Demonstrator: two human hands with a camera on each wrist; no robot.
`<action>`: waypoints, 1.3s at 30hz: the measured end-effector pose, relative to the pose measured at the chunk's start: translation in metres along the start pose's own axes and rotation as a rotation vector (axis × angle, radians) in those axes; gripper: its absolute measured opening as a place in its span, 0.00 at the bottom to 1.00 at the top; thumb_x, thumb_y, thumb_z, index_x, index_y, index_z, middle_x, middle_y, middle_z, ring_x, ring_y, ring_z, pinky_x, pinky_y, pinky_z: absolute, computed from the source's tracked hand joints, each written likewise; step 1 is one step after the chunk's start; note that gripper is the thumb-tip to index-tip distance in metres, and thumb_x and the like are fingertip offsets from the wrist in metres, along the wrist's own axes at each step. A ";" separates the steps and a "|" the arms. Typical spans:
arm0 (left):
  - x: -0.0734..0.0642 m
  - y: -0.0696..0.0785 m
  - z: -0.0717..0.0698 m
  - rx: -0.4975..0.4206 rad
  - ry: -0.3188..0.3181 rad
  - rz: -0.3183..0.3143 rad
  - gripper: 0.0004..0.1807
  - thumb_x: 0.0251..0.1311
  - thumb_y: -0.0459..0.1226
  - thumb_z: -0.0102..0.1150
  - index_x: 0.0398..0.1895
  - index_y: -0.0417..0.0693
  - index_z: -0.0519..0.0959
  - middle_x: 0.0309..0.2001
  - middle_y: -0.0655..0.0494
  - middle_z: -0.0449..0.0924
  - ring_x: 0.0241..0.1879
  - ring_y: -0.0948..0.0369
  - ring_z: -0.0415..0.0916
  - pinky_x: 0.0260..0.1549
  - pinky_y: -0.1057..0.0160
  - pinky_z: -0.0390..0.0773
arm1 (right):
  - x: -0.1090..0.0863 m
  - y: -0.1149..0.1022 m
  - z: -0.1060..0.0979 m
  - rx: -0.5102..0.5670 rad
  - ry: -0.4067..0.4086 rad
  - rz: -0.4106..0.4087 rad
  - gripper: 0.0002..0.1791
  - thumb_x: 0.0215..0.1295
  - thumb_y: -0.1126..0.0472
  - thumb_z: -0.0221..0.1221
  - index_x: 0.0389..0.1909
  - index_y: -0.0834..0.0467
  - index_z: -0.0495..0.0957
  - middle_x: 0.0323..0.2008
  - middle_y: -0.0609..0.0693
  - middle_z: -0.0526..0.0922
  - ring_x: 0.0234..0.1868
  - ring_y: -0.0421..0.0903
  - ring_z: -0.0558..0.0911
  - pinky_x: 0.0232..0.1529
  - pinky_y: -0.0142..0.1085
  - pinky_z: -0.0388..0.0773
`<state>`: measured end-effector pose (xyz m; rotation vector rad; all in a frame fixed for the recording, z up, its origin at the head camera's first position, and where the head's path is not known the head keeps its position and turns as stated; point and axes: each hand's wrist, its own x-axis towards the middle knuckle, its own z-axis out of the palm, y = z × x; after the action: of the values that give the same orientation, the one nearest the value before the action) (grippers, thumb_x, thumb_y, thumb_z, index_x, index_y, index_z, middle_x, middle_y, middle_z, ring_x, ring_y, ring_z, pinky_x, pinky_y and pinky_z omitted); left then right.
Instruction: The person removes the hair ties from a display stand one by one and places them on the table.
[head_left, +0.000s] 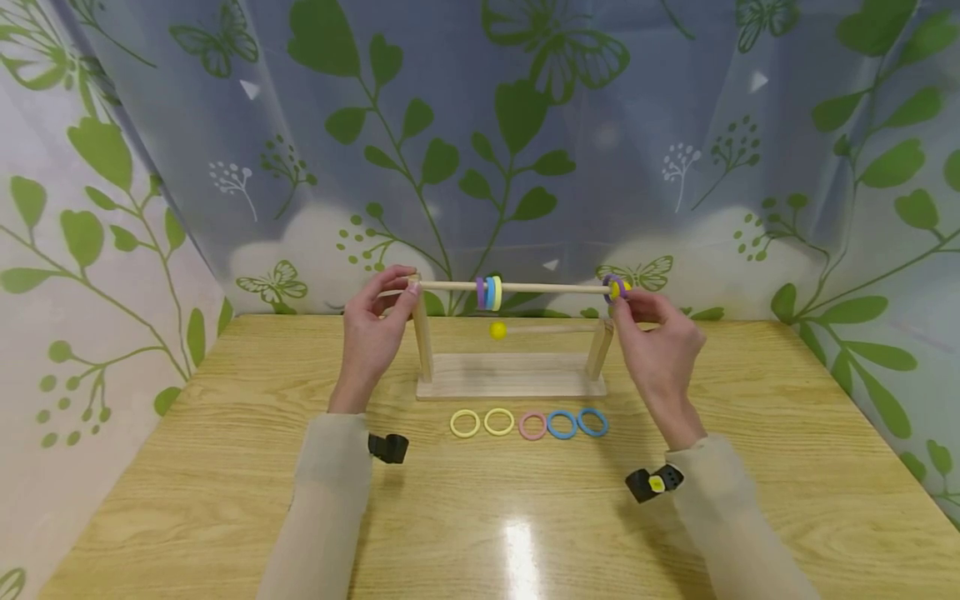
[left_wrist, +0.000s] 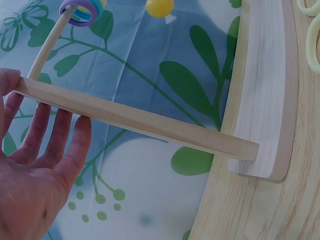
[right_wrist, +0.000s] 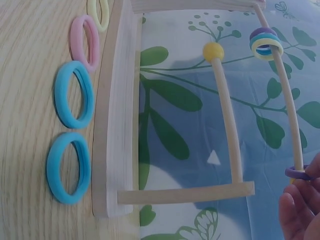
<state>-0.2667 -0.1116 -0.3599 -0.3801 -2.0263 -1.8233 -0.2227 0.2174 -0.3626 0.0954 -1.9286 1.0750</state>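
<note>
A wooden rack (head_left: 510, 385) has two posts and two rods; my left hand (head_left: 375, 321) grips the top of its left post (left_wrist: 125, 112), thumb on one side and fingers on the other. From there the upper rod (head_left: 555, 288) runs right, with a purple ring (head_left: 481, 292), a blue ring (head_left: 491, 293) and a light yellow ring (head_left: 498, 293) hanging together on it. At the rod's right end, my right hand (head_left: 663, 337) pinches another purple ring (right_wrist: 295, 173) around the rod by the yellow end ball (head_left: 618, 289), which the fingers partly cover.
On the table in front of the base lie two yellow rings (head_left: 465, 437), a pink ring (head_left: 533, 438) and two blue rings (head_left: 562, 437) in a row. The lower rod (head_left: 551, 328) juts left from the right post (head_left: 598, 354), tipped with a yellow ball (head_left: 498, 331). A patterned curtain (head_left: 600, 167) hangs behind.
</note>
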 end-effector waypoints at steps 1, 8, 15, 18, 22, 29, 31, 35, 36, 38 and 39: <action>0.000 0.000 0.000 -0.001 -0.001 -0.001 0.18 0.71 0.41 0.62 0.58 0.43 0.81 0.47 0.55 0.78 0.45 0.59 0.83 0.41 0.66 0.87 | 0.000 0.000 -0.001 0.000 0.003 -0.002 0.06 0.65 0.67 0.65 0.39 0.66 0.87 0.33 0.62 0.90 0.30 0.16 0.76 0.28 0.12 0.71; 0.000 0.001 0.000 -0.009 0.000 0.003 0.16 0.71 0.41 0.62 0.57 0.46 0.82 0.46 0.55 0.79 0.44 0.58 0.83 0.40 0.69 0.86 | 0.002 0.003 -0.006 -0.020 0.020 0.006 0.07 0.66 0.67 0.65 0.40 0.65 0.88 0.33 0.61 0.90 0.30 0.16 0.76 0.29 0.12 0.71; 0.000 0.000 0.000 -0.013 0.002 0.009 0.15 0.71 0.40 0.62 0.56 0.46 0.82 0.46 0.55 0.79 0.43 0.58 0.83 0.39 0.70 0.85 | 0.003 0.007 -0.011 -0.053 0.025 0.029 0.07 0.65 0.65 0.66 0.39 0.66 0.87 0.33 0.62 0.90 0.29 0.15 0.75 0.27 0.11 0.69; 0.000 0.000 0.000 -0.013 0.003 0.007 0.16 0.71 0.40 0.62 0.57 0.45 0.82 0.46 0.55 0.79 0.43 0.58 0.83 0.39 0.69 0.86 | 0.003 0.007 -0.014 -0.053 0.031 0.024 0.07 0.65 0.65 0.66 0.39 0.66 0.88 0.33 0.61 0.90 0.30 0.15 0.76 0.28 0.11 0.69; 0.000 0.001 -0.001 -0.010 -0.002 0.011 0.17 0.71 0.40 0.62 0.58 0.43 0.81 0.46 0.55 0.79 0.43 0.58 0.83 0.41 0.64 0.87 | 0.002 0.009 -0.018 -0.053 0.030 0.020 0.07 0.65 0.67 0.66 0.40 0.65 0.88 0.33 0.61 0.90 0.30 0.16 0.76 0.28 0.11 0.69; 0.001 0.002 -0.001 -0.014 -0.003 0.017 0.15 0.71 0.40 0.62 0.57 0.45 0.82 0.46 0.56 0.79 0.44 0.55 0.83 0.41 0.63 0.87 | -0.001 0.017 -0.028 -0.083 0.007 0.029 0.07 0.65 0.67 0.65 0.41 0.64 0.88 0.33 0.60 0.90 0.30 0.15 0.76 0.29 0.10 0.69; 0.001 0.002 -0.001 -0.017 -0.005 0.017 0.16 0.71 0.40 0.62 0.57 0.44 0.82 0.46 0.56 0.79 0.44 0.55 0.83 0.41 0.65 0.87 | -0.002 0.019 -0.031 -0.092 0.009 0.030 0.08 0.65 0.67 0.65 0.42 0.65 0.88 0.33 0.61 0.90 0.29 0.14 0.75 0.28 0.10 0.70; 0.001 0.002 -0.001 -0.019 -0.008 0.014 0.17 0.71 0.40 0.62 0.58 0.42 0.81 0.46 0.56 0.79 0.45 0.54 0.83 0.40 0.67 0.86 | -0.005 0.022 -0.039 -0.104 0.005 0.017 0.08 0.64 0.67 0.65 0.41 0.67 0.87 0.32 0.62 0.90 0.29 0.13 0.75 0.29 0.10 0.70; 0.001 0.002 -0.001 -0.018 -0.008 0.014 0.17 0.71 0.40 0.62 0.58 0.43 0.81 0.46 0.55 0.79 0.45 0.54 0.83 0.40 0.67 0.86 | -0.006 0.022 -0.041 -0.106 0.003 0.012 0.08 0.64 0.67 0.65 0.41 0.67 0.87 0.32 0.63 0.90 0.29 0.13 0.74 0.29 0.10 0.70; 0.000 0.002 -0.001 -0.017 -0.008 0.015 0.16 0.71 0.40 0.62 0.57 0.44 0.82 0.47 0.55 0.79 0.45 0.54 0.83 0.41 0.67 0.86 | -0.008 0.021 -0.044 -0.109 -0.007 0.000 0.08 0.64 0.67 0.65 0.41 0.67 0.87 0.32 0.63 0.89 0.30 0.12 0.74 0.30 0.10 0.70; 0.000 0.002 -0.001 -0.017 -0.008 0.016 0.16 0.71 0.40 0.62 0.57 0.45 0.82 0.47 0.55 0.79 0.45 0.54 0.83 0.41 0.67 0.86 | -0.009 0.020 -0.046 -0.108 -0.013 -0.005 0.09 0.64 0.67 0.65 0.41 0.67 0.87 0.31 0.63 0.89 0.30 0.12 0.75 0.30 0.09 0.70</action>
<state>-0.2659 -0.1121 -0.3581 -0.4079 -2.0087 -1.8339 -0.1958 0.2593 -0.3723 0.0477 -1.9926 0.9673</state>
